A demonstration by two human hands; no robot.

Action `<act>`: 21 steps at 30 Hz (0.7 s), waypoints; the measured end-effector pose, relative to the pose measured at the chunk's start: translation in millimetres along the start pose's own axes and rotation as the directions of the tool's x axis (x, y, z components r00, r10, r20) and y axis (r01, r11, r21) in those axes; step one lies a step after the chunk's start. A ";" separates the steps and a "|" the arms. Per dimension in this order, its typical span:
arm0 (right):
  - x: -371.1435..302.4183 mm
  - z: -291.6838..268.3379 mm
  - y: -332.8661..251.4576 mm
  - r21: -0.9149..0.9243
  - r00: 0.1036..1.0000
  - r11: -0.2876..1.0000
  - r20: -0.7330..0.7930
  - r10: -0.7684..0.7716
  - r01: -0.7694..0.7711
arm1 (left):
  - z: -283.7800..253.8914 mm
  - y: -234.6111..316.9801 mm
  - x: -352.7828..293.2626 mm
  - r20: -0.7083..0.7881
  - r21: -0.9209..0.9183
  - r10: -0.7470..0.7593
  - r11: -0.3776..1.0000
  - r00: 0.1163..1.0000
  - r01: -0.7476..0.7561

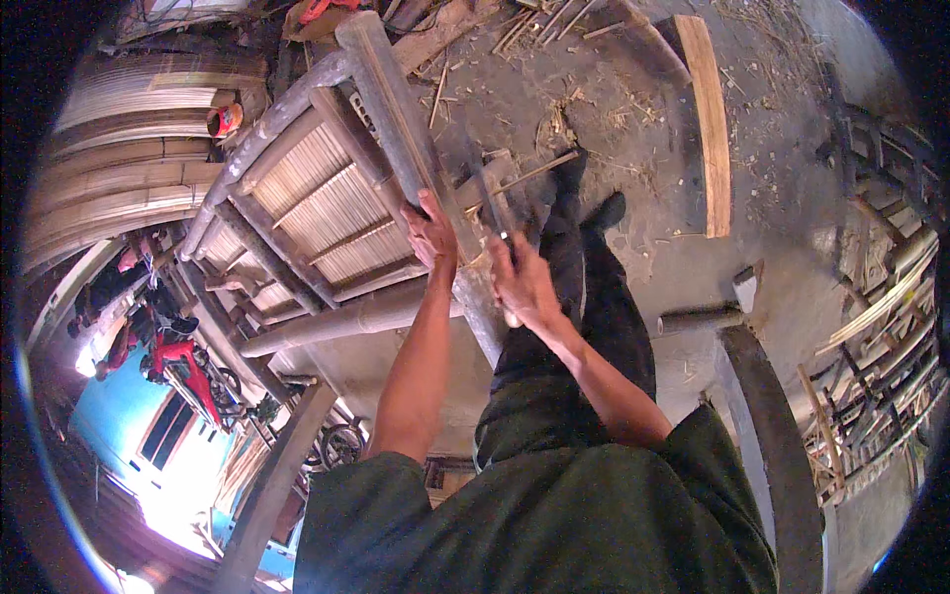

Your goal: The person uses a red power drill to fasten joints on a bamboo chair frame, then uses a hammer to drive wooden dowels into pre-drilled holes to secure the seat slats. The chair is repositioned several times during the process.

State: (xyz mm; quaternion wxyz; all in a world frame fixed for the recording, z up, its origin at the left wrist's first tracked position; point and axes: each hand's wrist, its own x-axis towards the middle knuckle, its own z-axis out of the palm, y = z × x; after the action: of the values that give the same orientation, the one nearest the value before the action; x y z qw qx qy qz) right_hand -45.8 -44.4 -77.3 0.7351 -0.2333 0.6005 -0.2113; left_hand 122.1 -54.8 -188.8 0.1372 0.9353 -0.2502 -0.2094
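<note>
A bamboo frame (pixel 371 312) with slatted panels, like a bench or chair, lies tilted in front of me to the left. My left hand (pixel 432 236) rests against its thick upright post (pixel 391 99), fingers curled round the edge. Just right of the post, my right hand (pixel 524 284) is closed round the handle of a knife (pixel 498 206). Its blade points away from me and is smeared by motion, so its exact shape is unclear. Near the blade a thin bamboo strip (pixel 539 170) sticks out toward my foot.
Bamboo scraps (pixel 559 25) and shavings litter the floor. A split bamboo piece (pixel 705 129) lies at far right, with a hatchet-like tool (pixel 747 287) and a short dark tube (pixel 700 318) nearer. Bundled slats (pixel 129 178) are stacked left; a post (pixel 767 436) stands at right.
</note>
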 end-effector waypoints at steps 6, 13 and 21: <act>15.0 -95.6 3.8 -0.150 0.860 0.940 -0.381 -0.340 0.306 | -16.4 69.4 -26.2 -0.227 0.115 0.647 0.760 0.728 -0.639; 1.2 -10.3 108.0 0.461 0.860 0.733 0.169 0.482 -0.501 | 63.7 133.5 -40.3 0.663 -0.268 0.721 0.482 0.203 -0.834; -1.9 10.4 81.5 0.636 0.898 0.637 0.261 0.353 -0.435 | 20.1 212.9 -4.1 0.923 -0.221 0.380 0.649 0.059 -0.728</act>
State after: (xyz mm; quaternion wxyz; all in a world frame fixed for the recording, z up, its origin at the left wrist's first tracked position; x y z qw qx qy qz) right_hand -33.4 23.0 -122.7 0.8288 0.1776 0.4748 -0.2370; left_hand 22.3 -234.0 -128.1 -0.1062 0.4705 -0.6520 -0.5850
